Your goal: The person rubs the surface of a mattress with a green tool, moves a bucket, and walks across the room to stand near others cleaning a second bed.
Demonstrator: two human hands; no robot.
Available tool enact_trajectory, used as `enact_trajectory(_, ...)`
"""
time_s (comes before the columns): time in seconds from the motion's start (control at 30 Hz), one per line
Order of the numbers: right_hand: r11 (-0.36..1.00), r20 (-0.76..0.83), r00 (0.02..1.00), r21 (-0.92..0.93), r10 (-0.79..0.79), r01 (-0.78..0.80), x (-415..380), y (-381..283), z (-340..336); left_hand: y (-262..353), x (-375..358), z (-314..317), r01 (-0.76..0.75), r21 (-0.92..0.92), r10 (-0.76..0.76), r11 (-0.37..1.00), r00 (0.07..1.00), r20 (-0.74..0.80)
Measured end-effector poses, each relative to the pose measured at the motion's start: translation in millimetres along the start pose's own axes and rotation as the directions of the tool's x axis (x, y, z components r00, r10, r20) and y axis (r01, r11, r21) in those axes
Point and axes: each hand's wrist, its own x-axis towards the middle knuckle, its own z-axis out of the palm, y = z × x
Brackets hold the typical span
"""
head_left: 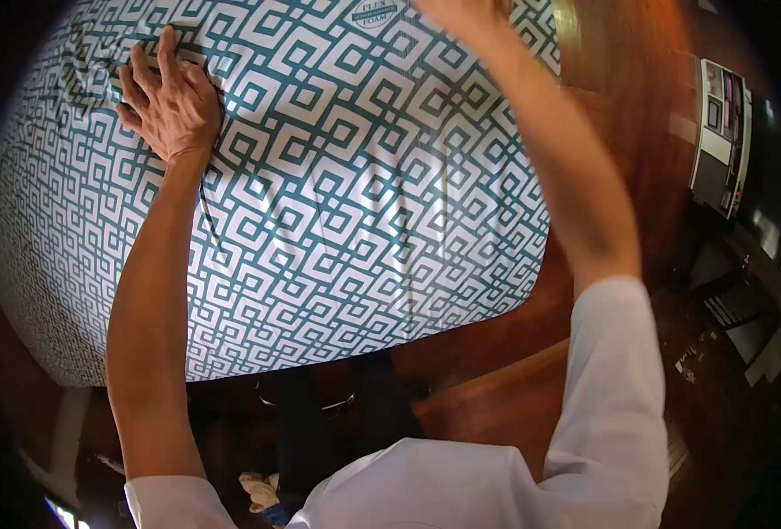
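A foam mattress (pixel 346 203) in a green and white geometric pattern fills most of the head view. My left hand (pixel 174 106) rests on its upper left part, fingers apart and holding nothing, with wrinkles in the cover around it. At the top edge, my right hand (pixel 465 13) is blurred and partly cut off by the frame. It is over the mattress beside a round printed foam logo (pixel 374 12); its fingers are hidden, so what it touches or holds does not show.
Reddish-brown wooden floor (pixel 496 388) surrounds the mattress on the right and below. A shelf-like unit with dark compartments (pixel 721 137) stands at the far right, with dim items below it. Near my dark-clothed legs (pixel 337 414) lies a small pale object (pixel 258 489).
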Motion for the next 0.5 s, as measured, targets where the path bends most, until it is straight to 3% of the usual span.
enact_trajectory(0.07,0.998,-0.05,0.997,0.025,-0.062,0.063,-82,-17,-4,5,4,-5,0.045,-0.006,-0.045,0.999,0.999,0.031)
enact_trajectory(0.1,0.987,-0.077,0.985,-0.058,-0.155,0.15,-128,-26,-10,7,5,-10,0.05,-0.014,-0.05,0.999,0.999,0.004)
enact_trajectory(0.13,0.995,0.098,0.99,-0.017,-0.098,0.1,-177,-42,-22,6,6,-12,0.066,-0.024,-0.065,0.998,0.997,0.042)
enact_trajectory(0.2,0.991,0.182,0.981,0.13,-0.067,0.043,-268,-72,-58,5,12,-14,0.075,0.026,-0.076,0.997,0.995,0.066)
enact_trajectory(0.23,0.98,0.111,0.989,0.185,-0.102,0.08,-311,-82,-66,7,20,-15,0.079,0.021,-0.08,0.997,0.996,0.044)
enact_trajectory(0.3,0.979,0.227,0.973,0.202,-0.038,-0.009,-366,-105,-88,17,46,-14,0.174,0.083,-0.188,0.981,0.962,0.197)
enact_trajectory(0.33,0.978,0.283,0.959,0.205,-0.025,-0.035,-377,-109,-95,30,66,-9,0.193,0.037,-0.196,0.981,0.966,0.167)
enact_trajectory(0.4,0.969,0.157,0.988,0.245,0.001,-0.04,-361,-106,-89,54,107,14,0.146,-0.177,-0.112,0.973,0.976,0.187)
enact_trajectory(0.43,0.969,0.117,0.993,0.243,0.01,-0.038,-344,-105,-85,72,121,34,0.146,-0.177,-0.115,0.973,0.978,0.176)
enact_trajectory(0.5,0.974,0.062,0.998,0.224,-0.009,-0.005,-290,-86,-64,105,139,76,0.206,0.016,-0.206,0.978,0.978,0.006)
